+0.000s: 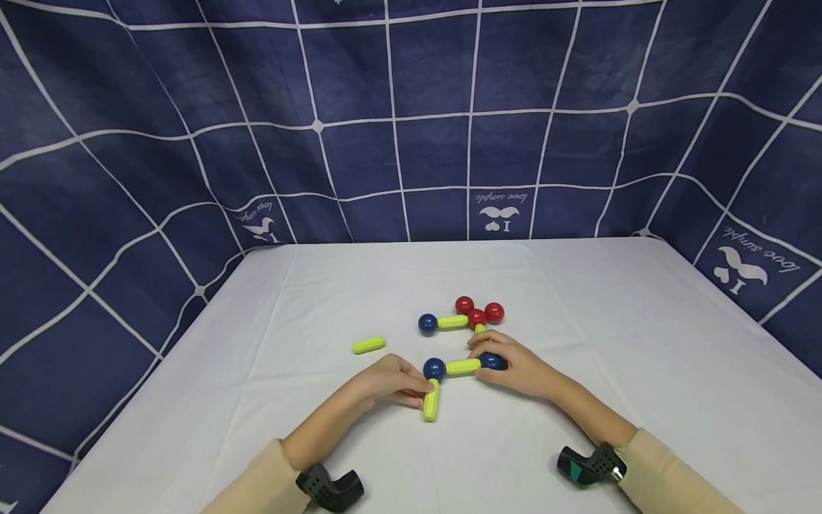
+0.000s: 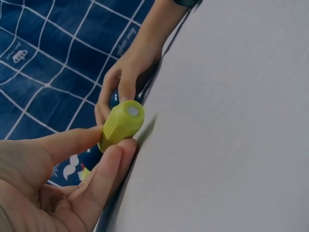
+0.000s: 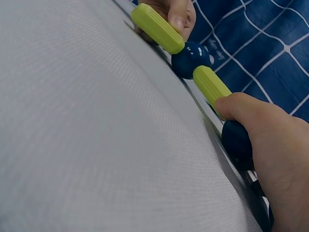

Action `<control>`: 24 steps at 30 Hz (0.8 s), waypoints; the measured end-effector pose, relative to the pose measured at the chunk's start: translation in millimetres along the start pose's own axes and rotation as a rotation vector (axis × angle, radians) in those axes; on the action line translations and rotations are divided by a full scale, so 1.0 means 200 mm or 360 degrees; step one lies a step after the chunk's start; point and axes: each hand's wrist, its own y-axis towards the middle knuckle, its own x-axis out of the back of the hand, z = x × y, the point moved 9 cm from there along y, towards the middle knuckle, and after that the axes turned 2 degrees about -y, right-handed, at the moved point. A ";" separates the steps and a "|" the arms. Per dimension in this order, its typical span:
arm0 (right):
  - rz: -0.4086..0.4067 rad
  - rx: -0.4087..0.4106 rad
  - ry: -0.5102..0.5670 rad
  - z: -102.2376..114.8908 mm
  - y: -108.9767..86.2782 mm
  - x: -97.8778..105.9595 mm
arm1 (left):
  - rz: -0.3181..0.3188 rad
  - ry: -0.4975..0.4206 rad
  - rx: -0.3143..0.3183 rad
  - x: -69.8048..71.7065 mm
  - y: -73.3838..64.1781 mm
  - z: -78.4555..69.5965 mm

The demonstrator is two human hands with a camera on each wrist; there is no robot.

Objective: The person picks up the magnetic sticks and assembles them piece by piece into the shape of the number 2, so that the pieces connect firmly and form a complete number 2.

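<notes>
My left hand (image 1: 392,380) pinches a yellow-green magnetic rod (image 1: 431,401) between thumb and fingers. In the left wrist view a silver disc (image 2: 133,111) shows in the rod's free end. Its far end meets a blue ball (image 1: 434,368), and from that ball a second yellow-green rod (image 1: 462,367) runs right to another blue ball (image 1: 492,361). My right hand (image 1: 516,368) grips this right ball, its fingers curled around it. In the right wrist view the thumb (image 3: 231,105) presses on the second rod beside the ball, and the two rods form a bent chain.
Behind the hands lies another group: a blue ball (image 1: 427,324), a rod (image 1: 452,322) and several red balls (image 1: 494,312), with one more rod (image 1: 480,328) partly behind my right fingers. A loose rod (image 1: 369,345) lies left on the white tablecloth (image 1: 308,300). Dark blue curtains (image 1: 424,150) surround the table.
</notes>
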 end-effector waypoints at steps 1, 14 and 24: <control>0.0001 0.0002 0.0001 0.00 0.00 0.00 | -0.0008 -0.0020 0.0001 0.00 0.00 0.00; -0.0002 -0.0016 -0.0019 -0.01 0.00 -0.01 | -0.0037 -0.0061 -0.0047 -0.03 0.00 0.00; 0.0003 -0.0043 -0.0054 -0.01 0.00 -0.01 | -0.0502 0.0626 -0.0616 0.05 -0.04 -0.17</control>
